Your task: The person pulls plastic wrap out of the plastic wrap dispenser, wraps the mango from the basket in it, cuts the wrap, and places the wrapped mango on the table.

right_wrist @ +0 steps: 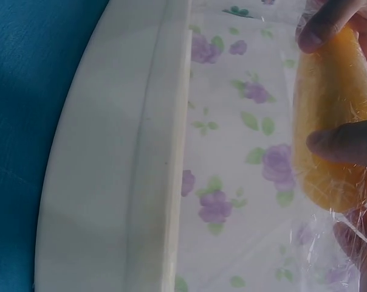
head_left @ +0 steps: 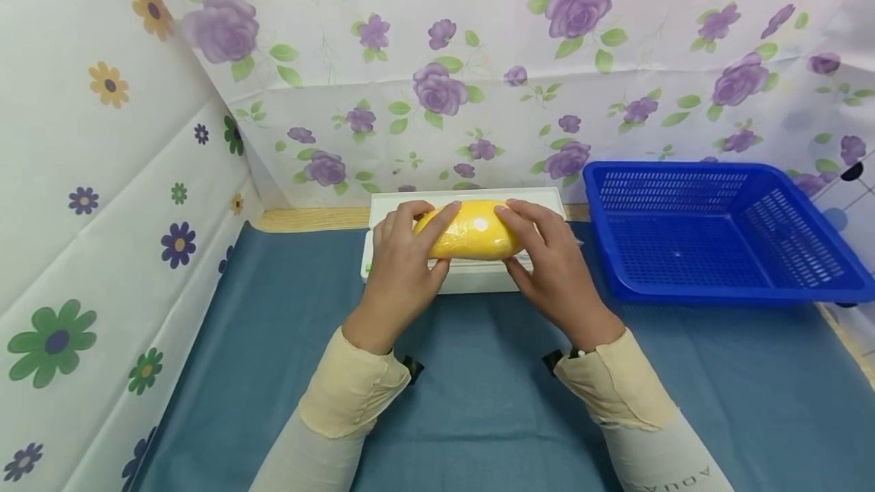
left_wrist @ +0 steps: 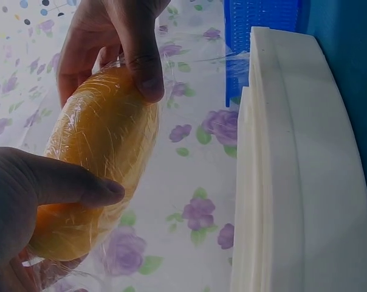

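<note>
A smooth yellow oblong fruit (head_left: 473, 234), its kind unclear, lies between both hands, above a long white box (head_left: 478, 279). Clear cling film covers it, shiny and wrinkled in the left wrist view (left_wrist: 104, 131). My left hand (head_left: 402, 268) grips one end, thumb on the near side and fingers over the top. At the other end my right hand (head_left: 557, 272) holds it the same way. Loose film hangs off both ends in the wrist views. The box looks like a cling film dispenser with its lid (head_left: 465, 196) raised behind; the hands partly hide its inside.
A blue plastic basket (head_left: 683, 291) stands to the right of the box. Blue-grey cloth (head_left: 472, 401) covers the table. Flowered sheets (head_left: 383, 143) hang behind and on the left, and a strip of wooden table edge (head_left: 314, 219) shows at the back.
</note>
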The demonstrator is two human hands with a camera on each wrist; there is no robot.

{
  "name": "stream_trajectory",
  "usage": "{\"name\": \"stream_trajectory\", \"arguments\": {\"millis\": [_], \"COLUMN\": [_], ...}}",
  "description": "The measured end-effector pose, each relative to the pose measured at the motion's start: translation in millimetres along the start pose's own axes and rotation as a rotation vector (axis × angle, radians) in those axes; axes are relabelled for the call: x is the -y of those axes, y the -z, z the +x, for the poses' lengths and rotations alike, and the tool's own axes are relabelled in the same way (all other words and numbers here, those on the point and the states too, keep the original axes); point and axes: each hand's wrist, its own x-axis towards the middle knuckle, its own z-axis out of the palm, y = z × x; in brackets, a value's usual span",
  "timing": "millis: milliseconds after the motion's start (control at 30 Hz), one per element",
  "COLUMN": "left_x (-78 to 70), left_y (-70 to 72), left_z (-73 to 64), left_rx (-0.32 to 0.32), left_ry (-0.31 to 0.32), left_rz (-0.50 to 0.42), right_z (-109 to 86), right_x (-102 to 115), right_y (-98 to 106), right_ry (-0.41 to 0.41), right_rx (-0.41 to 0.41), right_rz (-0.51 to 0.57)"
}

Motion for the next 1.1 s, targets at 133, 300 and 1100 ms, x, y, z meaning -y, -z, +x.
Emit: {"name": "stream_trajectory", "arguments": {"millis": [133,300,1100], "left_x": [-2.3,-4.8,-13.3], "left_y": [2.7,4.8,21.3], "left_z": [-0.2,0.0,-2.7], "left_rx": [-0.009,-0.027,-0.122], "left_ry": [-0.003,-0.001,-0.071], "left_rz": [0.004,-0.002,-0.052], "right_z": [0.4,0.7,3.2], "right_x": [1.0,3.6,13.8], "right_y": [2.1,6.1,23.9], "right_ry": [-0.003,-0.010,0.025], "right_rx": [-0.005,-0.008,-0.050], "right_rz": [0.001,0.006,-0.011]}}
